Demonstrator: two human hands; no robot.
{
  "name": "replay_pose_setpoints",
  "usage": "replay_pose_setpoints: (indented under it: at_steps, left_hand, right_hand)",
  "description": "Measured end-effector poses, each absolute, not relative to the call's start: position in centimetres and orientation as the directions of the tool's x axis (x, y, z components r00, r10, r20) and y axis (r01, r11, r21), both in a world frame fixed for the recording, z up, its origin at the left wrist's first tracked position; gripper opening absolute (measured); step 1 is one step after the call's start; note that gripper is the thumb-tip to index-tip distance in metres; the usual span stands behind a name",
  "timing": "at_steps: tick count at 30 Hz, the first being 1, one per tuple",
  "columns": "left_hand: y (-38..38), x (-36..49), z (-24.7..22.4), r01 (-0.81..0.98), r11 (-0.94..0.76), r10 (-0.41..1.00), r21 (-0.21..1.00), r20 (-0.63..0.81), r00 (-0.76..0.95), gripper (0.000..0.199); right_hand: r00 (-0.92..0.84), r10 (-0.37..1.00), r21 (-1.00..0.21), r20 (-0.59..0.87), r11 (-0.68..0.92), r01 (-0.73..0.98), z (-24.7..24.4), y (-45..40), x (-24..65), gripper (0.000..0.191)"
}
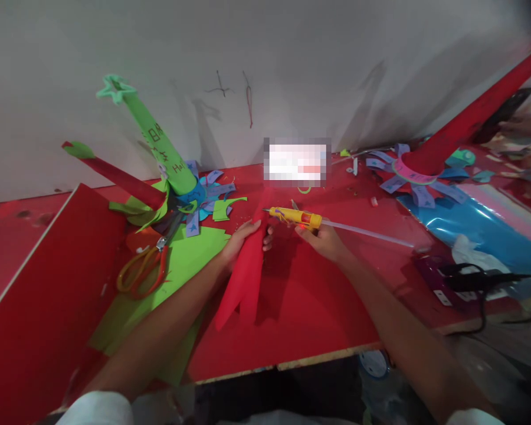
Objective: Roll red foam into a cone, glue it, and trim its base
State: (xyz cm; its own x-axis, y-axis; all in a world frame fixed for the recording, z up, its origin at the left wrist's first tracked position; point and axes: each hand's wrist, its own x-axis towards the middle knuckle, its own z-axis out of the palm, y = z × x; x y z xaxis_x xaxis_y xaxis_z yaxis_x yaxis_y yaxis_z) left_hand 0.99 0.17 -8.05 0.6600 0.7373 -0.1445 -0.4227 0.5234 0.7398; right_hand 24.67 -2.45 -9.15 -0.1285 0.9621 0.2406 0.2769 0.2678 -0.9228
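Observation:
My left hand [244, 235] is closed around a piece of red paper [246, 277], rolled or folded lengthwise, its loose lower end split and hanging towards me. In my right hand [324, 237] is a yellow hot glue gun [298, 217], gripped by its body with the nozzle pointing left at the paper's upper edge. Whether the nozzle touches the paper I cannot tell. A long translucent glue stick [371, 233] sticks out of the gun's back end, and a small red light glows near my fingers.
Orange-handled scissors [144, 268] lie on green sheets [190, 254] at left, near a green paper tower [161, 144] and a leaning red board [48, 301]. On the right stand a red cone [464, 127], blue plastic-wrapped sheets [487, 227] and a purple power strip [429, 277] with black cables.

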Motion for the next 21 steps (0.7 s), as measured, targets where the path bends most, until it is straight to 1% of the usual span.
replay_pose_setpoints:
  at_steps: [2,5,9,14,21]
  left_hand:
    - [0.20,0.90,-8.04,-0.403,0.550,0.709,0.732,-0.154,0.689,0.034]
    - [0.11,0.93,-7.77,-0.427,0.548,0.722,0.720,-0.148,0.676,0.033]
    - [0.01,0.87,-7.49,-0.414,0.546,0.707,0.729,-0.136,0.694,0.033]
    - [0.06,0.57,-7.77,-0.393,0.549,0.683,0.738,-0.124,0.720,0.033]
    - [0.26,0.40,-8.35,-0.386,0.560,0.676,0.733,-0.135,0.724,0.034]
  right_hand:
    - [-0.125,0.962,-0.921,0.241,0.267,0.282,-9.05,-2.46,24.64,0.039]
    - [-0.122,0.968,-0.925,0.219,0.245,0.289,-8.77,-2.55,24.66,0.039]
    - [-0.142,0.973,-0.939,0.184,0.217,0.268,-8.42,-2.67,24.76,0.044]
    - [-0.131,0.969,-0.940,0.210,0.237,0.245,-8.28,-2.67,24.54,0.051]
    - [-0.141,0.968,-0.949,0.205,0.232,0.213,-8.51,-2.63,24.34,0.058]
